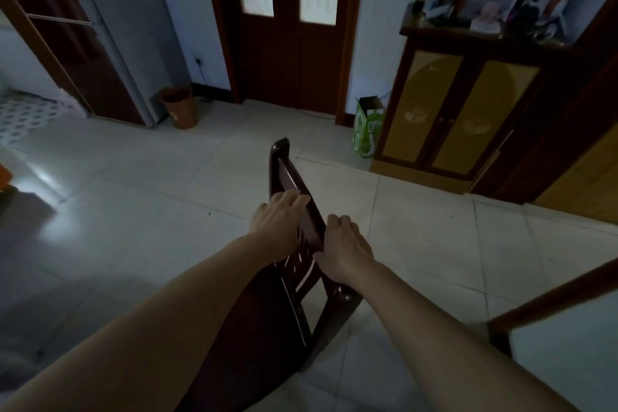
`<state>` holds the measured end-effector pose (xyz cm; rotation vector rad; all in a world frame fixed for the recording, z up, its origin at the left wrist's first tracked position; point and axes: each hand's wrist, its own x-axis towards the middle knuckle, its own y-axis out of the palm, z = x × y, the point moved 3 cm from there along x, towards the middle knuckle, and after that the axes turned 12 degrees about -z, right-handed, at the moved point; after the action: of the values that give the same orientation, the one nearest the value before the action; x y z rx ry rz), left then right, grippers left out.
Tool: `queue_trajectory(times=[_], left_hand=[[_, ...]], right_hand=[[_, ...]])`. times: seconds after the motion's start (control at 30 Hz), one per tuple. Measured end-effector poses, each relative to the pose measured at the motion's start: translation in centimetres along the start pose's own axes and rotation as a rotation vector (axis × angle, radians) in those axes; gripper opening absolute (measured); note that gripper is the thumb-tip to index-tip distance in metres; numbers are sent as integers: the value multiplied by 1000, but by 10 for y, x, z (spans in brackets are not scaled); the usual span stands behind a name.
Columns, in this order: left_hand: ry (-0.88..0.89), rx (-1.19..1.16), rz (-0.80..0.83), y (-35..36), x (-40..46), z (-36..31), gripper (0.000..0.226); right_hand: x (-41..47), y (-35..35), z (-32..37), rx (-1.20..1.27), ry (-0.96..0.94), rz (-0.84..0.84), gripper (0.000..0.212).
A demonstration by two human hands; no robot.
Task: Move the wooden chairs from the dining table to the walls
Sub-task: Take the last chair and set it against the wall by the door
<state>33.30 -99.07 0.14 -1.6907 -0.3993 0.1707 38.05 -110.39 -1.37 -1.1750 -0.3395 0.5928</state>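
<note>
Dim tiled floor point(133, 197), pale and glossy, fills most of the frame; light poor, far detail blurred.

Nearest, lower centre: dark wooden chair point(294, 271), seen from above and behind, backrest running up the middle of the frame. Left hand point(281, 221) wraps the top rail, fingers curled over its edge. Right hand point(347, 251) is clamped on the same rail just below it, fingers folded round the far side. Whether the legs touch the floor, cannot tell.

Lower right corner: dark wood table edge point(548, 298) close beside the right forearm.

Risks, as judgement: both grips sit high on the backrest, so the chair could swing and knock the table edge, or its legs could scrape the slick tile.

Open room: broad clear floor left and ahead. Mid right, a green bag point(368, 127) touching or just beside a yellow-doored cabinet point(458, 117) with clutter on top; tight there. Far centre, dark double doors point(291, 30). Upper left, a brown waste bin point(179, 107) against the wall beside a doorway. Bare wall between bin and doors looks the easiest spot.
</note>
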Motion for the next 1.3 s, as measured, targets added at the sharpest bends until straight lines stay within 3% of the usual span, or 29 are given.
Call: queue_trajectory(times=[0.17, 0.33, 0.4, 0.6, 0.77, 1.03, 1.3], left_hand=[[171, 93, 52, 26, 43, 9, 69], [371, 169, -10, 39, 83, 16, 20], [482, 222, -8, 46, 95, 14, 12], [765, 352, 22, 48, 107, 14, 10], [885, 365, 62, 46, 105, 0, 26], [1077, 353, 71, 16, 108, -81, 10], [1256, 331, -25, 6, 103, -218, 8]], right_hand=[[26, 18, 2, -96, 129, 49, 60], [43, 36, 9, -72, 289, -28, 31], [49, 38, 11, -59, 313, -98, 26], [49, 39, 15, -48, 256, -182, 22], [33, 31, 8, -61, 238, -183, 26], [0, -22, -36, -111, 370, -293, 24], [-54, -79, -125, -160, 532, -438, 26]])
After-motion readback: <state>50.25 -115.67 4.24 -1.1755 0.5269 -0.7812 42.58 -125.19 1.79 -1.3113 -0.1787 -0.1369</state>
